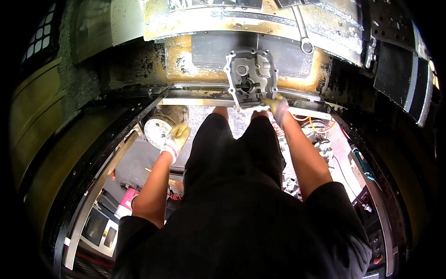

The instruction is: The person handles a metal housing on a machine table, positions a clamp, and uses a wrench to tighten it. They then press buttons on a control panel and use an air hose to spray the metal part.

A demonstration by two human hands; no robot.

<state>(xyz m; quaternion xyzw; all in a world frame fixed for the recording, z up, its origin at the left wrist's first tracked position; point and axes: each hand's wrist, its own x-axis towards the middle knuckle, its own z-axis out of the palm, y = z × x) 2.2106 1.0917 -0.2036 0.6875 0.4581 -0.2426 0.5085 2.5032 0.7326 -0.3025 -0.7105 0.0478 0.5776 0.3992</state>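
Observation:
A grey cast metal housing (266,76) with bolt lugs around its rim and a round bore inside hangs tilted over the near edge of the machine. My right hand (278,108), in a yellow and white glove, closes on the lower right corner of that housing. Its fingertips are partly hidden by the rim. My left hand (175,138), gloved the same way, hangs apart from the housing, above the floor to the left of my legs. Nothing shows in it, and its fingers are loosely bent, not in a fist.
A combination wrench (303,35) lies on the machine's metal bed (260,21). The machine's dark frame surrounds me on both sides. Behind on the floor are a round white-faced drum (158,131), several metal castings (291,182), an orange hose (320,128) and a teal tool (362,163).

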